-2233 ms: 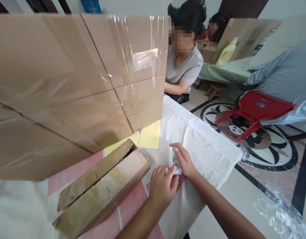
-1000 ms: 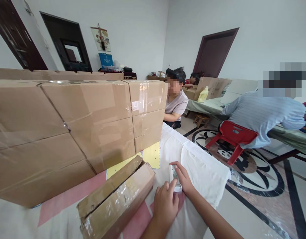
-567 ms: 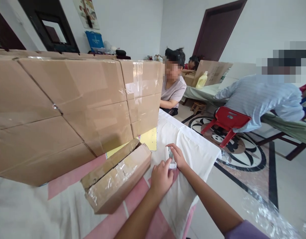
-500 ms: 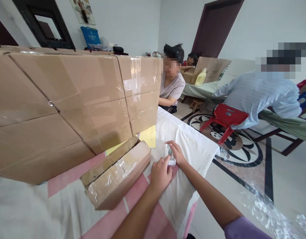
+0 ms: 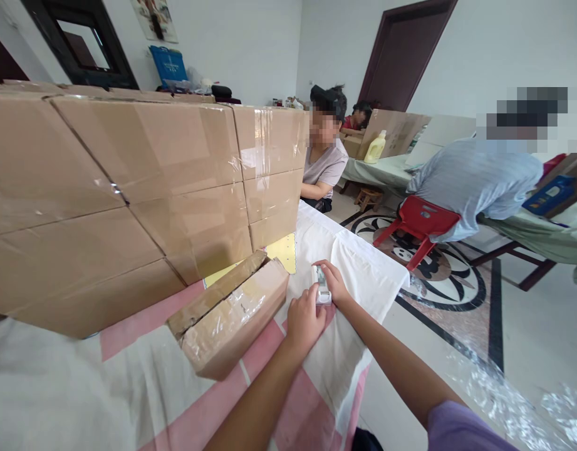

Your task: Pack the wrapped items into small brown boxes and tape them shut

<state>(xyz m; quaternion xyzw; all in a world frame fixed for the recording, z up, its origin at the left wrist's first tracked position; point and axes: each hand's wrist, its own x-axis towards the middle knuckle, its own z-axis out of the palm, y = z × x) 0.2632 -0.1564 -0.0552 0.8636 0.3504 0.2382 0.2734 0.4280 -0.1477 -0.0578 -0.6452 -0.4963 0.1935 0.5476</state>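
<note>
Both hands meet on a small white plastic gadget with a grey strip down its middle (image 5: pixel 321 285). It lies flat on the white cloth (image 5: pixel 363 275) that covers the table, near the table's right edge. The right hand (image 5: pixel 334 283) is curled over it from the 3 o'clock side, with fingers (image 5: pixel 326 268) bent around its far end. The left hand (image 5: pixel 305 319) comes in from 7 o'clock, loosely closed, and its fingertips touch the near end. So both hands hold the gadget, and neither is empty.

The gadget looks small and light, and one hand could lift it. It looks hard and stiff, so it should not bend. Its smooth shell may be a bit slippery, so a pinch on the two long sides seems safest. The grey strip may be a screen or buttons, though it is too small to tell, so fingers should stay off it.

At 9 o'clock from the gadget, just beside the left hand, lies a long brown cardboard box with shiny tape (image 5: pixel 229 313). Behind it, at 10 o'clock, stands a wall of big brown taped cardboard boxes (image 5: pixel 142 188). At 12 o'clock, past the table's far end, a person in a grey shirt (image 5: pixel 326 169) sits.
</note>
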